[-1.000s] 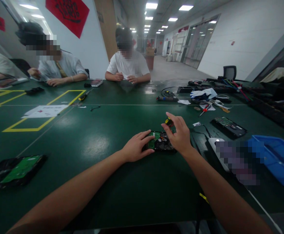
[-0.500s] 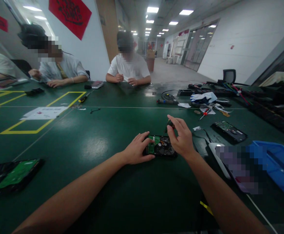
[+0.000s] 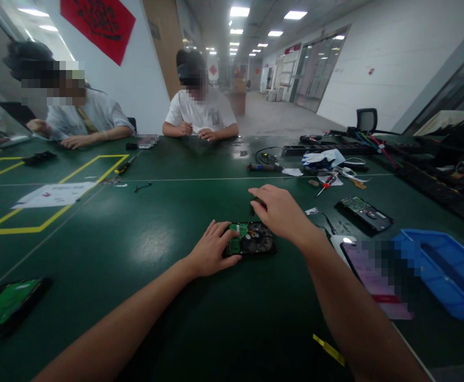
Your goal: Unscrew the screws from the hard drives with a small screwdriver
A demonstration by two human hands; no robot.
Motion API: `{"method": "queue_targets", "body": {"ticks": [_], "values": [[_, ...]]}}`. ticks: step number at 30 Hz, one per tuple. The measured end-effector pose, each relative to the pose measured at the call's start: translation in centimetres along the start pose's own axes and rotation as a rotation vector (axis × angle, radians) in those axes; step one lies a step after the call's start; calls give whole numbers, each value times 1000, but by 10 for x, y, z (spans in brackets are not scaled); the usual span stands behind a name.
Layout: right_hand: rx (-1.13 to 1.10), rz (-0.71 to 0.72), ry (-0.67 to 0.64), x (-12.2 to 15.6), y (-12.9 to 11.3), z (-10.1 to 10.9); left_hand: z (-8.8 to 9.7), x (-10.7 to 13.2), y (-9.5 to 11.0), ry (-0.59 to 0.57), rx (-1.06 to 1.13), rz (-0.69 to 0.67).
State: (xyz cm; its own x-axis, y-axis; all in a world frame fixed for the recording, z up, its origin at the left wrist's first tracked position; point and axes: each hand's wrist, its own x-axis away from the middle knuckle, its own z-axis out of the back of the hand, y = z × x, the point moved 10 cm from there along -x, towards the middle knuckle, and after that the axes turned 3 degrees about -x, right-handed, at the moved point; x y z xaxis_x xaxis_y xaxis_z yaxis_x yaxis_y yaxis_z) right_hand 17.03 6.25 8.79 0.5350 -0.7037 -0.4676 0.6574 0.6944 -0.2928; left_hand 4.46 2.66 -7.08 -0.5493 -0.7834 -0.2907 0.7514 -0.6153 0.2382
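A small black hard drive [image 3: 255,243] with a green circuit board lies on the green table [image 3: 156,297] in front of me. My left hand [image 3: 211,249] rests on its left edge, fingers curled over it and holding it down. My right hand [image 3: 281,212] hovers just above the drive, fingers closed round the handle of a small screwdriver [image 3: 252,207] that points down at the board. Most of the handle is hidden in the hand.
Another drive [image 3: 7,305] lies at the near left, a third [image 3: 362,208] at the right. A blue tray [image 3: 446,270] and a blurred flat device [image 3: 375,270] sit at the right. Tools and cables [image 3: 327,164] lie farther back. Two people sit across the table.
My right hand has turned over and moved left above the drive, bringing the screwdriver upright onto the board. The view has shifted slightly right; my left hand keeps its hold.
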Motion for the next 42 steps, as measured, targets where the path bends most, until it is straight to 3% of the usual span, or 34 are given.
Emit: {"method": "queue_targets", "body": {"ticks": [8,14,22,26,32,42], "values": [[6,-63,-61,-3,10,-2,-2,-22,-7,-12,83,-13],[-114,-94,-20,-5,17,3,-4,-19,-9,-18,58,-14],[-265,-25,76,-10,13,0,-4,-14,-14,-28,51,17],[-282,-35,53,-12,15,-1,-6,-16,-15,-50,69,32],[-133,-150,63,-12,26,8,-1,-18,-14,-35,86,27],[97,-115,-33,-11,15,14,0,-18,-16,-14,131,38]]}}
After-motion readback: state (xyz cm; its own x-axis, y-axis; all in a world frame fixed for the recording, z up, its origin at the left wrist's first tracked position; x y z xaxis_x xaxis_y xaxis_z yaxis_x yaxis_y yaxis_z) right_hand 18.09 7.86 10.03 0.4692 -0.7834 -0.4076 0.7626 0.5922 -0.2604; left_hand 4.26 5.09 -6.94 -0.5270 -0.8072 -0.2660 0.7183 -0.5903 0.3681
